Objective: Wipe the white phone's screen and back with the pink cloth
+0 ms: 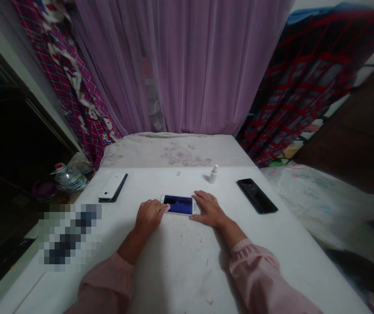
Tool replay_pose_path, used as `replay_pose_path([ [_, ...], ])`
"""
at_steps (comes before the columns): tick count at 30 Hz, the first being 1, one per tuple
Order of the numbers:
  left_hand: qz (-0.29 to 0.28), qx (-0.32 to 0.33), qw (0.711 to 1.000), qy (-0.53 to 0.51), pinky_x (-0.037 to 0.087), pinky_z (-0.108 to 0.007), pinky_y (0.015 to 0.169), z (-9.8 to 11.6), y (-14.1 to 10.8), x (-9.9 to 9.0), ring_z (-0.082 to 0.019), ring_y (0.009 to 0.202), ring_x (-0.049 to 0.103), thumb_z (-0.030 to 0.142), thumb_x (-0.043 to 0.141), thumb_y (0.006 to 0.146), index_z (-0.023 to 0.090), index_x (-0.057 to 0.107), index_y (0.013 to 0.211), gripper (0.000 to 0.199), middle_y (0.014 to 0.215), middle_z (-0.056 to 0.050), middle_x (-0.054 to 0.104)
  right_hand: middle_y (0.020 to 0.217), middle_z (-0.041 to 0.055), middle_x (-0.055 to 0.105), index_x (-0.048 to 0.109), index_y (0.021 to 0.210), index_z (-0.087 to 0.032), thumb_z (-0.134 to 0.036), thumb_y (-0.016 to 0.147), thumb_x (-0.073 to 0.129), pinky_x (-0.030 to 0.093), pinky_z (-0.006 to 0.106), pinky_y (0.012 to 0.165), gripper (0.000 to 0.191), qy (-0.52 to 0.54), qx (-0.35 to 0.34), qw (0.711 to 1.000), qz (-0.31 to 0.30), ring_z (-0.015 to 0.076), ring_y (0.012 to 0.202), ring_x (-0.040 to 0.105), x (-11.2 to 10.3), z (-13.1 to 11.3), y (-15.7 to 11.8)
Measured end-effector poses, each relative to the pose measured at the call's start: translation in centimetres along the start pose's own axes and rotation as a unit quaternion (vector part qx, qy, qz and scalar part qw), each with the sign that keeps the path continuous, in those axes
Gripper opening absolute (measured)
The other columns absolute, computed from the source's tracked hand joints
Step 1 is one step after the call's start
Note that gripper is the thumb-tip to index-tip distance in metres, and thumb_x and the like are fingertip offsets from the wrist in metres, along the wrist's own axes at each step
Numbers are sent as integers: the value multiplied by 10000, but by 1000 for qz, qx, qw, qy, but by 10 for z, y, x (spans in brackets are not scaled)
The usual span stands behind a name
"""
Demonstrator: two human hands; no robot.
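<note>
White smartphone (178, 205) on white counter (180, 257), left hand (149, 216) pinching pale scrap (165, 208) at its edge, right hand (209, 209) spread against its end

We have a phone (178, 205) in the middle of the table (180, 266), a small bottle (213, 174) behind it, a second phone (112, 186) to its left and a third phone (257, 196) to its right. Bedding (174, 150) lies behind the table; a water bottle (71, 179) stands beyond its left edge.
</note>
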State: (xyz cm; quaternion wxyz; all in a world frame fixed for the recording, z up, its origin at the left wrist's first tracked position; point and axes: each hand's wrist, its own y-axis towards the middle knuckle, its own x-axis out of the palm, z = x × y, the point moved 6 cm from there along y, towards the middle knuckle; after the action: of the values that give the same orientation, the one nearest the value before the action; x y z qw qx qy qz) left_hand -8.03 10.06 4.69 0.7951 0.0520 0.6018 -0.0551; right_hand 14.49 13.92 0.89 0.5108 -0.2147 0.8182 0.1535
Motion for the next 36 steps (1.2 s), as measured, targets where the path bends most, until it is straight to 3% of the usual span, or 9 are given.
replay_pose_path([
  [15, 27, -10, 998, 54, 401, -333, 779, -2, 37, -9, -238, 939, 619, 376, 499, 955, 329, 750, 1040, 269, 967, -48, 725, 1496, 176, 414, 496, 1389, -167, -583, 714, 723, 227, 527, 1132, 824, -12, -5, 1000, 16, 342, 1406, 315, 0, -2, -1],
  [25, 33, -21, 996, 75, 407, -341, 788, 4, 37, -6, -247, 951, 614, 331, 461, 968, 296, 747, 1055, 301, 984, -69, 714, 1490, 160, 427, 495, 1388, -220, -588, 721, 704, 236, 539, 1117, 789, -11, -14, 999, 28, 348, 1396, 332, 1, -2, -1],
  [31, 28, 2, 998, 56, 404, -339, 793, 23, 42, 5, -241, 952, 605, 320, 465, 967, 300, 744, 1053, 293, 987, -62, 707, 1492, 157, 424, 496, 1387, -210, -579, 721, 705, 234, 533, 1121, 789, -15, -11, 999, 27, 343, 1397, 329, 1, -2, -1],
  [36, 13, 22, 999, 42, 413, -340, 800, 53, 48, 13, -233, 955, 604, 324, 464, 967, 296, 742, 1052, 292, 1001, -67, 707, 1497, 146, 419, 489, 1393, -231, -588, 724, 698, 240, 542, 1115, 786, -17, -9, 1000, 23, 343, 1397, 326, 1, -3, -1],
])
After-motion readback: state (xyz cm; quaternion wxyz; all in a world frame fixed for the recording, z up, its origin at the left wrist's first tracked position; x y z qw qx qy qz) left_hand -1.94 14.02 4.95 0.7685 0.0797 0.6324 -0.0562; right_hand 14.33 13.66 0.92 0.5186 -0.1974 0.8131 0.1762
